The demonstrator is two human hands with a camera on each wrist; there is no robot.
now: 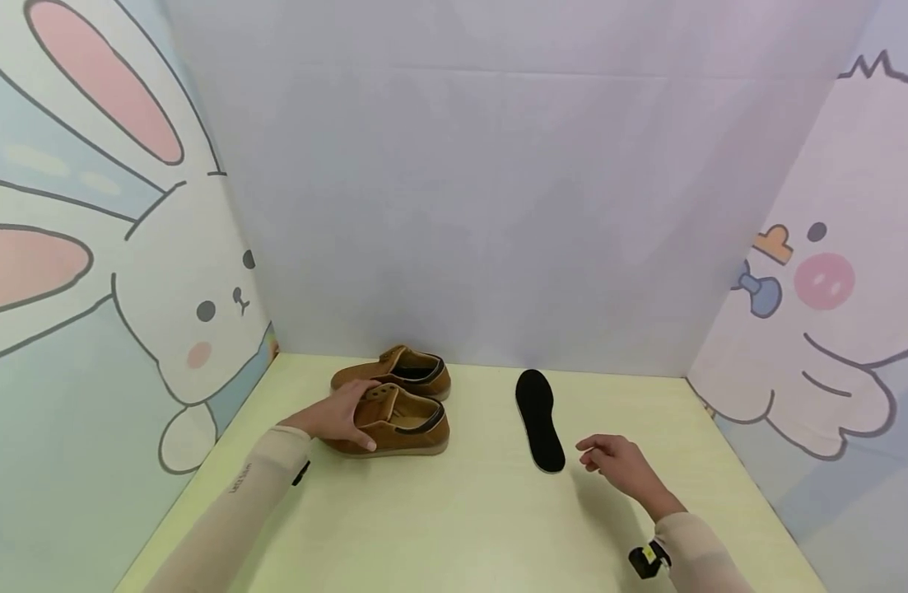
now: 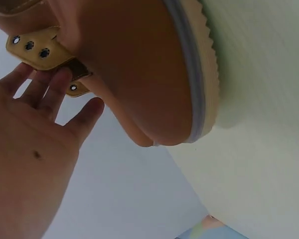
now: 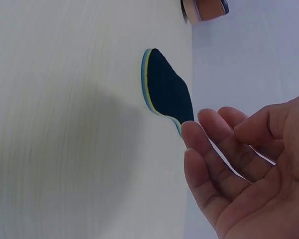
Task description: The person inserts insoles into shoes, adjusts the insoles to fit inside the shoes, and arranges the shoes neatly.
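Observation:
Two brown lace-up style shoes stand side by side at the left of the table, toes pointing left. My left hand [image 1: 342, 416] is spread over the front of the near shoe [image 1: 412, 435], thumb toward its near side. In the left wrist view, the fingertips reach the eyelet flap [image 2: 37, 50], and the thumb is stretched apart from them. Behind it stands the far shoe [image 1: 360, 375]. A black insole [image 1: 538, 420] lies flat to the right of the shoes; its edge shows blue and yellow layers. Just right of its near end, my right hand [image 1: 618, 465] hovers, fingers loosely bent and holding nothing.
The pale wooden table [image 1: 468, 519] meets a plain light back wall [image 1: 498, 214]. Side panels carry a cartoon rabbit [image 1: 179, 296] on the left and a white cartoon figure [image 1: 802, 354] on the right.

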